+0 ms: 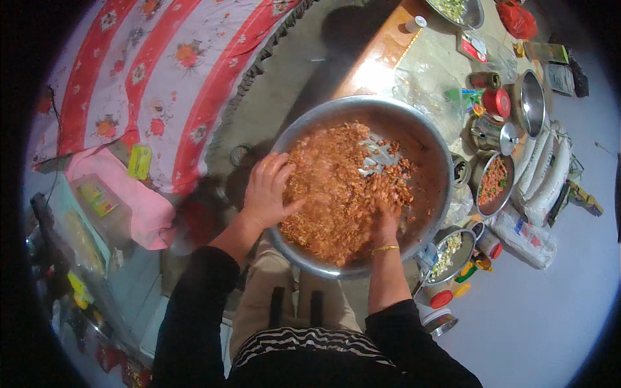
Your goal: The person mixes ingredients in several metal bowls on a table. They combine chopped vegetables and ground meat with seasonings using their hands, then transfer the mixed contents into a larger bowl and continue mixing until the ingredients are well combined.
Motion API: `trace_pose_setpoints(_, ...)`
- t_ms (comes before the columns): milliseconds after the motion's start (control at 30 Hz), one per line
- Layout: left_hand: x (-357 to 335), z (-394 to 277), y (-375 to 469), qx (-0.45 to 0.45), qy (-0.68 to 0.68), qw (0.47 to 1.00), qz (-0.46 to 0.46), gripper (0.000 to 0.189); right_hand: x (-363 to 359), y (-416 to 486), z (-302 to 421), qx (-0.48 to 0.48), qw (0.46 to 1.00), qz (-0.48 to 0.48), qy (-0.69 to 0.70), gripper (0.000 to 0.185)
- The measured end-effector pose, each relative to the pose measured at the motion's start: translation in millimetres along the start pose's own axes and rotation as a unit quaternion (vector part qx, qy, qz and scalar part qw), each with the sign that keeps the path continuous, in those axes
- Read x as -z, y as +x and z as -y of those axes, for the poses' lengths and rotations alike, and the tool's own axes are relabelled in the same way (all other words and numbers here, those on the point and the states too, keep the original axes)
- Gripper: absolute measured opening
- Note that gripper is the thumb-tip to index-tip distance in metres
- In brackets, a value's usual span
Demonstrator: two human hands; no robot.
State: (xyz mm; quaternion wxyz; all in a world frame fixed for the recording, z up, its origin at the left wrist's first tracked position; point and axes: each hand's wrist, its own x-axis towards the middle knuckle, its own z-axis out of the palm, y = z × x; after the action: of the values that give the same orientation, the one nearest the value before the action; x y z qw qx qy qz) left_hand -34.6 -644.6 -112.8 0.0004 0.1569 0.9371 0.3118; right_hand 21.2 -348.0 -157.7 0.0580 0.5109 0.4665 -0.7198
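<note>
A wide metal basin (pixel 440 145) is in front of me, largely filled with a reddish-brown minced mixture (pixel 325 184) that looks like ground meat. My left hand (pixel 269 191) lies over the basin's left rim, its thumb on the inner side. Inside the basin, at the right of the mixture, is my right hand (pixel 386 206). Mince coats and hides its fingers, so their closure is not visible. A gold-coloured bracelet (pixel 385 248) circles the right wrist. Just beyond that hand, a bare patch of the basin's bottom (pixel 381 154) shines through.
Right of the basin stand a bowl of chopped pale vegetable (pixel 466 257), a bowl of red mince with green bits (pixel 504 186), a lidded metal pot (pixel 485 133) and several jars. Clear plastic bags (pixel 427 97) lie behind. A red-and-white floral cloth (pixel 160 87) and pink cloth (pixel 131 199) are left.
</note>
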Motion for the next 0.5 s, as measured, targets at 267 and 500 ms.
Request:
trace_pose_setpoints(267,4,-3,6,-0.006,0.012,1.000,-0.024,0.069,-90,-5,-43,0.229,0.811,0.159,-0.515,0.040)
trace_pose_setpoints(500,2,-1,0,-0.003,0.003,1.000,-0.019,0.066,-86,28,71,0.126,0.902,0.072,-0.407,0.036)
